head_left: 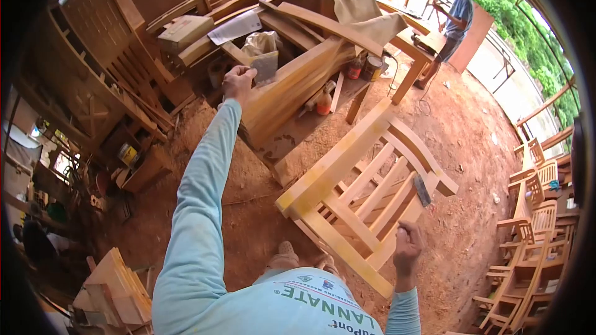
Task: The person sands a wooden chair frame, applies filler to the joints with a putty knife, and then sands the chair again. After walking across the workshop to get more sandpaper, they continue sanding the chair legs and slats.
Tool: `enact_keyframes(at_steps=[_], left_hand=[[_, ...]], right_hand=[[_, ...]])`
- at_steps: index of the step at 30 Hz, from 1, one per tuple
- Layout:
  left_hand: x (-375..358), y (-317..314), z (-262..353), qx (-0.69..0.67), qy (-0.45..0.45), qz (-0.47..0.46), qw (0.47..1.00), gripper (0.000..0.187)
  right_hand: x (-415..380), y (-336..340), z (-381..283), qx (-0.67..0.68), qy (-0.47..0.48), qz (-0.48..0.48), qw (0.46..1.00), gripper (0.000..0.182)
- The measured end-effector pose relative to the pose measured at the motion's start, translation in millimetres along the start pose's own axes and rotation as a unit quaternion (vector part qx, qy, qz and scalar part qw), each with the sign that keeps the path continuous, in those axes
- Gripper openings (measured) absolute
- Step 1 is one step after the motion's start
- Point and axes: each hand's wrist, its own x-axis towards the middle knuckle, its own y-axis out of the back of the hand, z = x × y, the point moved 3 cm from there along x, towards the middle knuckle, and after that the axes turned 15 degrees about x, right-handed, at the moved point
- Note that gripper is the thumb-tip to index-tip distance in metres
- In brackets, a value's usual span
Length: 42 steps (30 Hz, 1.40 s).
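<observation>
My left hand (239, 82) reaches out over the stacked timber, its fingers closed on the edge of a thin grey rectangular piece (266, 67), whose exact kind I cannot make out. Close to my body, my right hand (408, 245) is curled into a fist beside the wooden chair (351, 211); whatever it holds, if anything, is hidden. The chair has slats and a curved top rail, and lies tilted on the ground in front of me. Above that fist, a dark grey flat block (422, 191) is against the chair's frame.
A wide plank (298, 80) and piled furniture parts stand ahead. Cans (372, 68) and an orange bottle (323, 103) sit near the bench. Another person (456, 18) stands at the back right. Wooden chairs (534, 211) line the right side; cut boards (115, 285) lie lower left.
</observation>
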Motion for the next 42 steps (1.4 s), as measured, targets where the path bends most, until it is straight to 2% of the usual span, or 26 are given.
enact_keyframes(at_steps=[2,4,6,8,12,13,15,19,25,31,34,37,38,40,42], left_hand=[[-37.6,3.4,41.3,-0.032,-0.093,0.037,0.994,0.022],[-105.6,6.5,84.9,-0.028,-0.201,0.051,0.978,0.018],[-180.5,13.5,121.6,0.009,-0.221,0.029,0.975,0.016],[-238.5,14.7,137.0,-0.032,-0.229,-0.015,0.973,0.016],[-302.5,10.6,141.0,-0.075,-0.229,-0.030,0.970,0.017],[-310.7,13.5,140.0,-0.049,-0.256,-0.026,0.965,0.018],[-321.7,13.9,139.0,-0.059,-0.280,-0.025,0.958,0.021],[-331.8,14.5,140.5,-0.053,-0.310,-0.010,0.949,0.025],[-334.0,18.1,142.9,-0.038,-0.361,0.014,0.932,0.025],[-329.9,21.6,140.5,-0.012,-0.407,0.041,0.913,0.027],[-328.6,21.4,133.6,-0.009,-0.412,0.035,0.911,0.027],[-325.2,21.7,134.0,0.003,-0.407,0.052,0.912,0.025],[-324.4,22.9,136.0,0.009,-0.403,0.062,0.913,0.024],[-320.1,29.0,137.3,0.017,-0.371,0.052,0.927,0.022],[-312.1,36.7,128.8,0.022,-0.325,0.052,0.944,0.019]], right_hand=[[12.7,-20.6,-16.9,0.085,-0.009,-0.011,0.996,0.024],[26.2,-54.5,-48.5,0.178,0.004,-0.034,0.984,0.035],[39.0,-82.7,-88.4,0.214,0.024,-0.086,0.973,0.042],[48.7,-105.1,-111.5,0.259,0.028,-0.132,0.956,0.050],[55.9,-131.5,-128.7,0.284,0.027,-0.146,0.947,0.055],[55.5,-135.5,-126.3,0.293,0.033,-0.148,0.944,0.057],[50.6,-143.6,-119.2,0.314,0.045,-0.155,0.936,0.059],[40.1,-153.1,-116.2,0.370,-0.014,-0.133,0.919,0.063],[37.3,-151.6,-122.2,0.400,-0.043,-0.134,0.906,0.060],[35.0,-151.5,-123.7,0.402,-0.033,-0.140,0.904,0.057],[35.5,-150.6,-121.8,0.441,-0.061,-0.147,0.883,0.053],[40.0,-150.3,-113.6,0.489,-0.049,-0.183,0.852,0.048],[39.1,-148.4,-111.5,0.528,-0.082,-0.184,0.825,0.047],[37.1,-141.8,-106.8,0.599,-0.151,-0.181,0.765,0.045],[39.2,-125.3,-92.2,0.620,-0.142,-0.156,0.756,0.044]])
